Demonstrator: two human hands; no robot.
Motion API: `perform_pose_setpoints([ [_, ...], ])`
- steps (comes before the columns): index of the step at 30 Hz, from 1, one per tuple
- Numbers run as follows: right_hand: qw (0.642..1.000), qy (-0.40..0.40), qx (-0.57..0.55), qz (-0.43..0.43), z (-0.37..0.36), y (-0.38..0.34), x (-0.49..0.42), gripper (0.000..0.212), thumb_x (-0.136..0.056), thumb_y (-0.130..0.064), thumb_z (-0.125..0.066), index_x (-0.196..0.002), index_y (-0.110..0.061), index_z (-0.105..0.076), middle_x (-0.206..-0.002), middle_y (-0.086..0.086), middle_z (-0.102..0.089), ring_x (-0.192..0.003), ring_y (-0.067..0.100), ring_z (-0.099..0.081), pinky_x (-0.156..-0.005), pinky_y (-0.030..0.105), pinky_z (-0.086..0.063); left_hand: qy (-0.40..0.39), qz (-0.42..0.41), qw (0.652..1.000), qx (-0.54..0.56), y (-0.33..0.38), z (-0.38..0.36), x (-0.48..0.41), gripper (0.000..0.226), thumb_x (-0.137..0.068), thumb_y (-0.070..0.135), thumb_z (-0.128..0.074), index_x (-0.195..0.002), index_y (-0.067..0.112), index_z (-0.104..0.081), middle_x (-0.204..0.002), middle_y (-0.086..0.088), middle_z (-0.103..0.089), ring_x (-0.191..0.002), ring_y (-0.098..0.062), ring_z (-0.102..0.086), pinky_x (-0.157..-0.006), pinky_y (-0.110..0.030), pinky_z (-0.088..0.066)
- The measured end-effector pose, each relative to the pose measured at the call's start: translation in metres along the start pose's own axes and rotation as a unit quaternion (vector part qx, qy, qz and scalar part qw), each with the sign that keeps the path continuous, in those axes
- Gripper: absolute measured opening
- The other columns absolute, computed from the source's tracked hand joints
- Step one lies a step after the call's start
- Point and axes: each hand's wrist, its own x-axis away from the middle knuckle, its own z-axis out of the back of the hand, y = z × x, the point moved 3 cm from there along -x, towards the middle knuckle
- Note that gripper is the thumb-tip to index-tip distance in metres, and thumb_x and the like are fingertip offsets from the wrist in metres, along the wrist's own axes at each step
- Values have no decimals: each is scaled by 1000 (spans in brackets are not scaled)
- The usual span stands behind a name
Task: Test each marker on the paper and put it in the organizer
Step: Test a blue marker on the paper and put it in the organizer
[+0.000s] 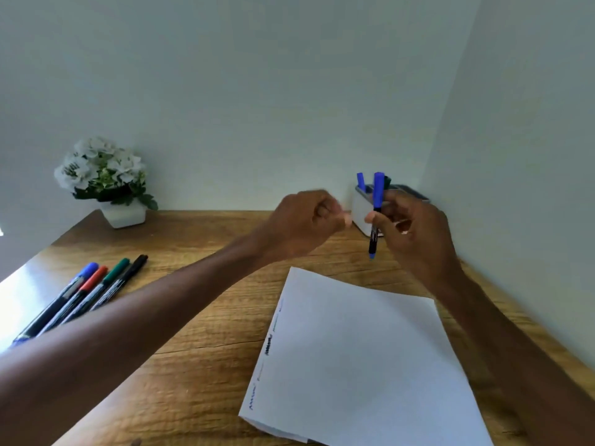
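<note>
The right hand (415,226) is raised above the far right of the bench (193,365), its fingers (373,217) grasping a blue-capped marker (377,201) upright, cap up, just in front of the white organizer (360,214). A blue marker (360,181) and a dark green one (387,181) stand in the organizer. The left hand (306,220) hangs just left of the held marker, blurred, fingers clenched with nothing visible in them. The paper (354,349) lies near and right, with small scribbles along its left edge. Four capped markers (87,294), blue, red, green and black, lie side by side at the left. A pot of white flowers (124,214) sits far left.
</note>
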Motion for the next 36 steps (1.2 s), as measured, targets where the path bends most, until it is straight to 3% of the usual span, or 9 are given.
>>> perform_pose_setpoints([
  [3,997,55,-30,-35,16,12,-7,49,-91,-19,-77,-135,-19,-55,-98,-6,-75,-79,-9,-68,-70,0,-47,-135,3,983,-121,-16,-22,-4,40,-89,53,-70,-116,23,-69,-115,10,-70,-100,-9,-65,-86,-34,-56],
  [6,995,81,-30,-57,23,19,-9,67,-91,-14,-78,-146,-21,-42,-103,-1,-73,-81,-5,-67,-68,-3,-47,-252,0,944,-212,-17,-40,-3,58,-91,61,-64,-132,20,-62,-122,8,-64,-113,-15,-60,-87,-29,-47],
  [8,994,91,-28,-53,25,22,-13,71,-90,-12,-78,-149,-21,-39,-101,-1,-71,-80,-3,-66,-67,-4,-47,-298,0,919,-260,-15,-47,-4,71,-88,68,-61,-141,21,-57,-133,3,-62,-120,-19,-57,-97,-34,-48],
  [12,992,124,-13,-10,34,22,-33,60,-92,-10,-75,-144,-20,-46,-104,-2,-72,-83,3,-70,-76,5,-54,-311,-11,904,-293,-14,-49,-9,77,-83,72,-64,-144,26,-55,-141,2,-58,-123,-19,-54,-102,-37,-46],
  [16,987,153,-2,45,39,15,-59,54,-92,-8,-75,-139,-17,-49,-105,2,-74,-84,2,-69,-75,-2,-48,-302,-16,906,-295,-14,-49,-11,73,-83,70,-67,-141,26,-59,-133,4,-62,-118,-18,-58,-92,-31,-46],
  [23,990,117,51,66,18,28,-73,54,-93,-6,-73,-140,-17,-50,-107,7,-76,-91,6,-67,-79,-4,-40,-291,-31,908,-299,-15,-50,-8,73,-83,72,-65,-141,27,-59,-136,5,-63,-123,-20,-57,-97,-34,-46],
  [28,990,121,44,55,9,37,-75,51,-94,-8,-72,-140,-17,-51,-112,9,-75,-96,8,-66,-83,13,-49,-285,-43,911,-295,-14,-50,-9,72,-86,68,-64,-142,23,-58,-139,3,-63,-123,-19,-57,-95,-31,-43],
  [32,992,100,63,44,-3,48,-70,43,-98,-7,-67,-138,-16,-56,-119,12,-73,-105,19,-71,-90,31,-59,-286,-44,910,-299,-16,-52,-9,73,-85,71,-63,-141,25,-58,-141,4,-61,-125,-19,-55,-100,-34,-45],
  [36,995,57,82,-7,-13,66,-64,42,-103,-11,-58,-145,-11,-55,-136,13,-66,-120,25,-66,-101,42,-57,-288,-43,911,-293,-17,-52,-9,74,-85,71,-63,-142,25,-58,-142,4,-60,-125,-19,-55,-98,-34,-45],
])
